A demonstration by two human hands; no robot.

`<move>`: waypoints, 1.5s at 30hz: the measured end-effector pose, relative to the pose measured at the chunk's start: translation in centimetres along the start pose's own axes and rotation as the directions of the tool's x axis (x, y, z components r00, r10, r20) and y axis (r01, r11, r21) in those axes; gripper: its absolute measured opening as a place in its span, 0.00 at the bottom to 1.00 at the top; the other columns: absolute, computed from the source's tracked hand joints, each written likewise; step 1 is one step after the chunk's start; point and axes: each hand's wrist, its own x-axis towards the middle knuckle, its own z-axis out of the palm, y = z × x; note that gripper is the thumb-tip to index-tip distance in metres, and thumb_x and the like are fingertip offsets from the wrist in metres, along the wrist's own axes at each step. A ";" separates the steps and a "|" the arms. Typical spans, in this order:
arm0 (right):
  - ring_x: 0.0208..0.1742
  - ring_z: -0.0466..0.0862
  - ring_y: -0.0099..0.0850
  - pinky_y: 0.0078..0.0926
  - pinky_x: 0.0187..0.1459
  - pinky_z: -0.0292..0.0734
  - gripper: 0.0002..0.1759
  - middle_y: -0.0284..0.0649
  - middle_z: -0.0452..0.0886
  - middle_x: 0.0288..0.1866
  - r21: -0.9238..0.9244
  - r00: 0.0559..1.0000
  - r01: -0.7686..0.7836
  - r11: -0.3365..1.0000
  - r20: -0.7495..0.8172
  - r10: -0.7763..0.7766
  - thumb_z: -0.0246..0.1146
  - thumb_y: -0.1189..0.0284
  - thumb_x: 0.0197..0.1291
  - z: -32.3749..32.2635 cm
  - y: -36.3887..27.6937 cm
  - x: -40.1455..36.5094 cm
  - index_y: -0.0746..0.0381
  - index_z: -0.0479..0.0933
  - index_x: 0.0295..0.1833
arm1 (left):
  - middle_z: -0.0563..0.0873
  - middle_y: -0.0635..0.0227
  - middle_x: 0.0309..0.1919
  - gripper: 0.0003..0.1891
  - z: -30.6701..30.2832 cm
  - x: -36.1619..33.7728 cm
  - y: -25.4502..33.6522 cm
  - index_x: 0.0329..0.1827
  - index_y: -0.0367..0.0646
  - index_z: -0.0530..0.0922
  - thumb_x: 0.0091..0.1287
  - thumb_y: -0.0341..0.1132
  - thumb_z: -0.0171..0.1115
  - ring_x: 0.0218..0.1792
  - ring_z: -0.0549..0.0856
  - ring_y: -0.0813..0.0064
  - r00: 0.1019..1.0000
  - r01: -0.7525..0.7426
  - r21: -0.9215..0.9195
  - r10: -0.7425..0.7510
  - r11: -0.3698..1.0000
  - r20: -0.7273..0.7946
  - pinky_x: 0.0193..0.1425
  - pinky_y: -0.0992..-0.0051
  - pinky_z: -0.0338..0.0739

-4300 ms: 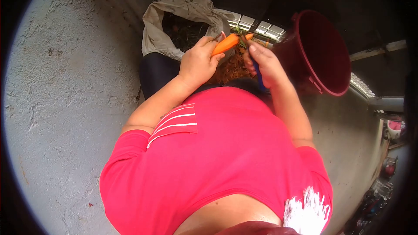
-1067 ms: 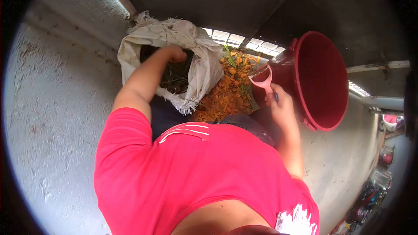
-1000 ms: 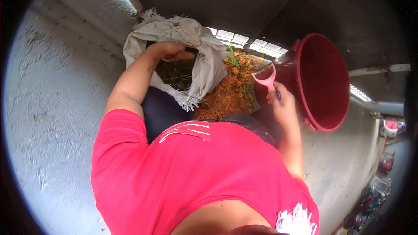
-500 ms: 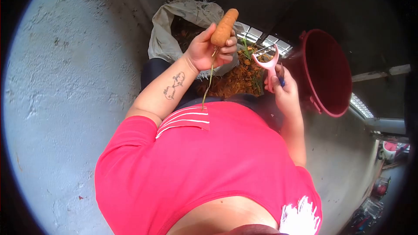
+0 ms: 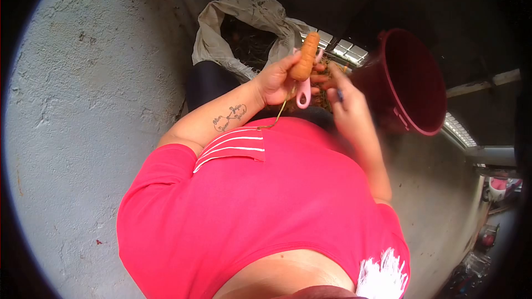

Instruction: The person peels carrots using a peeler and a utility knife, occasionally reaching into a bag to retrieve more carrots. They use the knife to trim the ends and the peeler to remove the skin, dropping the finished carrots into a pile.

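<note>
An orange carrot (image 5: 308, 58) with a long thin stem stands nearly upright in my left hand (image 5: 275, 84), which is closed around it. The same hand also holds a pink peeler (image 5: 303, 95) behind the carrot; its looped handle hangs below and its head is partly hidden. My right hand (image 5: 350, 108) is just to the right, a little blurred, with its forefinger stretched toward the peeler. A small blue-handled thing (image 5: 339, 94), apparently a knife, sits in its grip, mostly covered by the fingers.
An open whitish woven sack (image 5: 208, 39) with dark matter inside stands beyond my left hand. Orange peelings (image 5: 327, 77) lie partly hidden behind my hands. To the right is a dark red bucket (image 5: 407, 113). A rough grey wall (image 5: 83, 133) rises at the left.
The peeler has passed from my right hand to my left, beside the carrot. The carrot has shifted down and right, and my right hand has moved left toward it.
</note>
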 end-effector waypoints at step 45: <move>0.40 0.81 0.32 0.27 0.43 0.76 0.18 0.44 0.81 0.42 0.014 0.996 -0.090 0.996 -0.026 0.091 0.57 0.71 0.70 0.1 4.9 4.9 0.69 0.74 0.60 | 0.81 0.63 0.53 0.24 0.5 -1.2 1.2 0.62 0.42 0.73 0.62 0.24 0.68 0.57 0.81 0.69 0.999 -0.025 0.080 0.028 0.996 -0.028 0.64 0.66 0.76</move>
